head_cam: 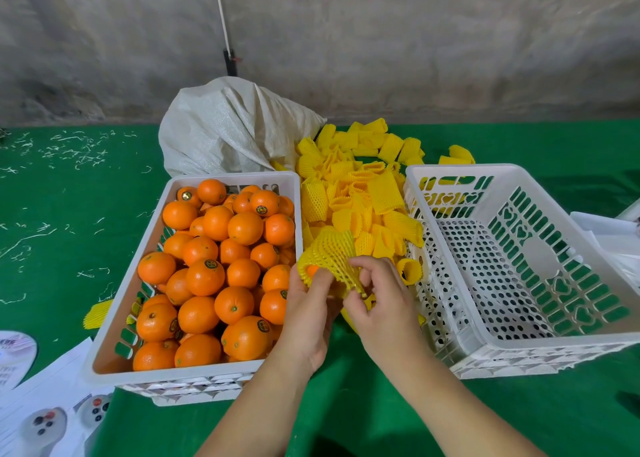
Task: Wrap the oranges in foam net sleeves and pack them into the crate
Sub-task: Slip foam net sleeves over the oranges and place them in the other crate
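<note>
Two hands meet at the middle of the head view, and between them sits one orange [312, 270] half swallowed by a yellow foam net sleeve [329, 257]. My left hand [306, 313] cups the fruit from below, fingers curled round it, so the sleeve has something firm to stretch against. My right hand [375, 297] pinches the sleeve's free end, thumb and fingertips pressed together on the gathered mesh, which I judge is how I draw the net down over the fruit. Only a small patch of orange skin shows through the sleeve's mouth; how far the net reaches round the back I cannot tell.

Just left of my grip stands the full crate [194, 375] of bare oranges [204, 276], near enough that the left hand can fetch the next one without a stretch. Beyond my grip lies the heap of spare sleeves [353, 193], touching both crates. Right of my grip the white crate [519, 347] sits tilted on the green surface [381, 422], its perforated floor bare, so packing has not begun.

Behind the heap a white woven sack [228, 127] slumps; its contents are hidden. Papers [52, 387] at the near left corner are cut off by the frame, their print too blurred to read. Something white at the far right edge is cut off as well.
</note>
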The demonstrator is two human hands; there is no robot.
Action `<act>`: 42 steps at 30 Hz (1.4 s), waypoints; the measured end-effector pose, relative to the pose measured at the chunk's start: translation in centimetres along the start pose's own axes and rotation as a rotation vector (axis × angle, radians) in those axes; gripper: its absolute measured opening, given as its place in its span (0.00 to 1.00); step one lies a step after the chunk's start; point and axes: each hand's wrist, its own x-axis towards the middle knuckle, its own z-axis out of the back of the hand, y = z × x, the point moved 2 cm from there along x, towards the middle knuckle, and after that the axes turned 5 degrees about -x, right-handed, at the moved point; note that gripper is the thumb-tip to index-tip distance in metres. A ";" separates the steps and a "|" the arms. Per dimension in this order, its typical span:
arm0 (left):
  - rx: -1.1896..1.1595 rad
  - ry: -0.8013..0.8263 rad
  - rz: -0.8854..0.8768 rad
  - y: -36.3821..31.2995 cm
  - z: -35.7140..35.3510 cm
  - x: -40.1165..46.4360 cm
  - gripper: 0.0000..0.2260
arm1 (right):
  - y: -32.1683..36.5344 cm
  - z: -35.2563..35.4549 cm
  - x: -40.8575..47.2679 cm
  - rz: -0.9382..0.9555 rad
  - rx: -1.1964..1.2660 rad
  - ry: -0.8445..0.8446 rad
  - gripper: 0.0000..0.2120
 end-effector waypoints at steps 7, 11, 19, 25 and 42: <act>-0.010 -0.003 -0.119 0.1 -0.2 -1.0 0.18 | 1.2 0.0 -1.1 -0.127 0.300 0.077 0.14; 0.132 0.019 -0.156 -0.2 -0.5 -1.0 0.15 | 1.2 -0.4 -0.2 -0.723 0.823 0.262 0.26; 0.456 -0.030 -0.383 -1.8 0.8 -0.3 0.11 | 1.8 -0.4 0.6 -0.695 1.097 0.186 0.16; 0.954 0.064 -0.453 -3.1 1.7 0.0 0.17 | 1.0 0.0 1.0 -0.820 1.148 0.031 0.20; 0.714 0.294 -0.292 -3.2 0.5 -2.3 0.18 | -3.7 1.7 2.2 -0.593 0.614 0.020 0.46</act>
